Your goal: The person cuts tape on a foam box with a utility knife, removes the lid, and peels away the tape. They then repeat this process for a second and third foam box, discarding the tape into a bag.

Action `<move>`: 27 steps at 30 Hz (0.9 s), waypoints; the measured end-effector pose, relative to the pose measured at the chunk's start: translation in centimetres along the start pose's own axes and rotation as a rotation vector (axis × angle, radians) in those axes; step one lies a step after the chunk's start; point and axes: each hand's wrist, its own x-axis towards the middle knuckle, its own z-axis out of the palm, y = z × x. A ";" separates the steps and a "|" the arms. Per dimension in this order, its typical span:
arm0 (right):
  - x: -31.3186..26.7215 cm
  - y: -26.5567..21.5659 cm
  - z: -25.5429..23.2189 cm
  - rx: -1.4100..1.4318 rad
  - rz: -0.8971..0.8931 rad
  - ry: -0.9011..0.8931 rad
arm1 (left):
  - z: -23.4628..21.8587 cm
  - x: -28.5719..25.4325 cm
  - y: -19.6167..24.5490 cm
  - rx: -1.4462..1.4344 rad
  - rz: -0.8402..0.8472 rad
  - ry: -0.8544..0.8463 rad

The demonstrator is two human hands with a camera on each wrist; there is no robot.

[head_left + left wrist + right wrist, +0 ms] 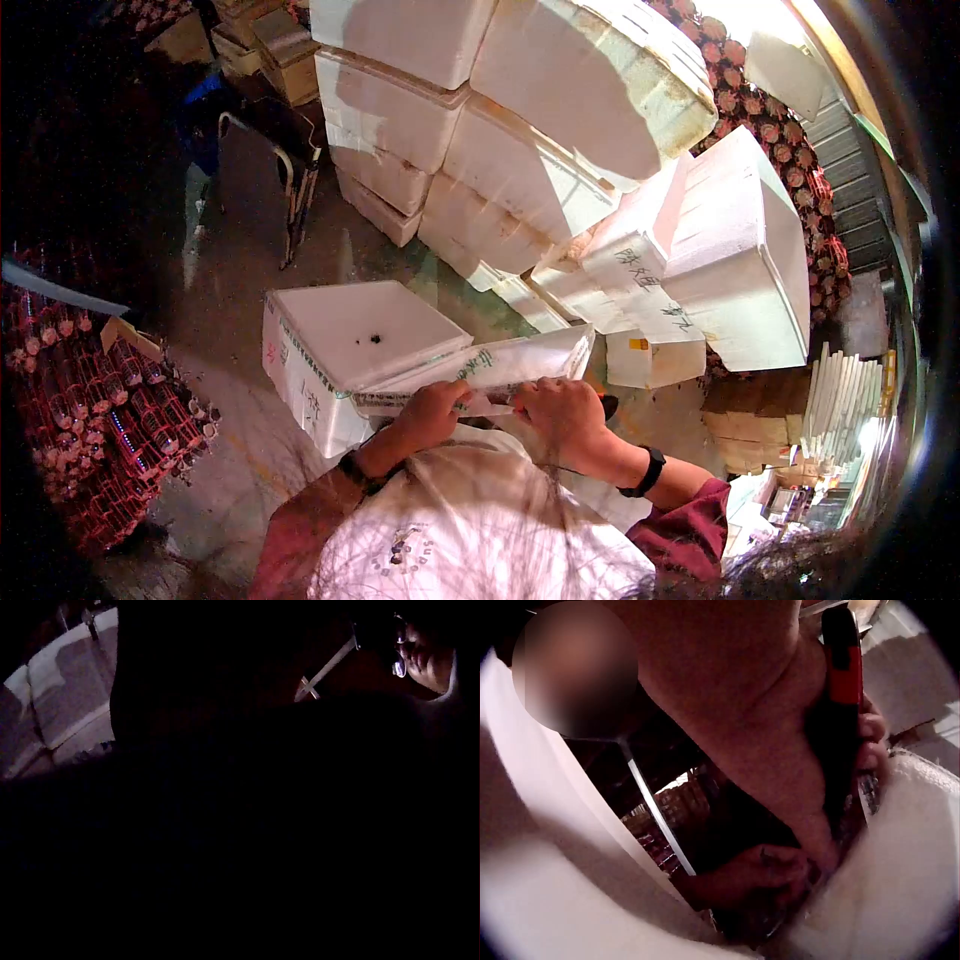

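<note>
A white foam panel (530, 357) with green lettering stands tilted in front of the person, close beside a white foam box (380, 320). At the panel's near edge, the left hand (435, 412) has its fingers curled over the rim; in the right wrist view this hand (757, 877) sits low, beside something clear and shiny. My right hand (565, 415) grips a utility knife with a black and red handle (845, 679), its blade side close to the panel's rough edge. The left wrist view is mostly dark and shows neither hand.
Stacked white foam boxes (540, 130) rise ahead, with more foam boxes (735, 250) at the right. A metal-framed chair (290, 190) stands at the back left. Red netted goods (100, 430) pile up at the left, and cardboard (755, 420) lies at the right.
</note>
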 end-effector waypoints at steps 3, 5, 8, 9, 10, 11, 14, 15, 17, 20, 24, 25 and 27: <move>0.0 -0.2 0.6 0.027 0.061 0.029 | 0.4 0.1 -0.2 0.045 0.031 0.014; 0.1 -0.4 0.6 0.051 0.115 0.037 | 0.7 0.1 -0.7 0.048 0.038 0.004; 0.2 -0.5 0.7 0.114 0.179 0.039 | 0.4 0.3 -0.4 -0.006 0.034 0.032; 0.2 -0.4 1.0 0.138 0.178 0.061 | 0.3 0.4 -0.2 -0.034 0.030 0.046; 0.2 -0.2 1.2 0.161 0.176 0.082 | 0.3 0.4 -0.3 -0.040 0.031 0.053; 0.3 -0.2 0.8 0.176 0.183 0.087 | 0.3 0.4 -0.4 -0.047 0.032 0.059; 0.4 -0.4 0.0 0.182 0.209 0.116 | -0.3 0.5 0.0 -0.053 0.032 0.053; 0.6 -0.4 0.0 0.152 0.214 0.135 | -0.4 0.6 0.3 -0.054 0.033 0.052; 0.9 -0.3 0.1 0.100 0.236 0.152 | 0.2 0.8 -0.1 -0.064 0.021 0.057; 1.3 -0.2 0.6 0.074 0.298 0.152 | 0.1 0.9 0.3 -0.137 -0.055 0.029; 1.7 3.5 -0.2 0.213 0.446 0.414 | 0.7 0.1 -0.3 -0.072 -0.117 0.031; 1.9 4.9 -1.0 0.269 0.492 0.535 | 0.4 0.1 -0.5 -0.140 -0.133 0.021; 1.4 5.2 -2.8 0.350 0.449 0.486 | -0.6 0.0 -0.9 -0.265 -0.169 -0.014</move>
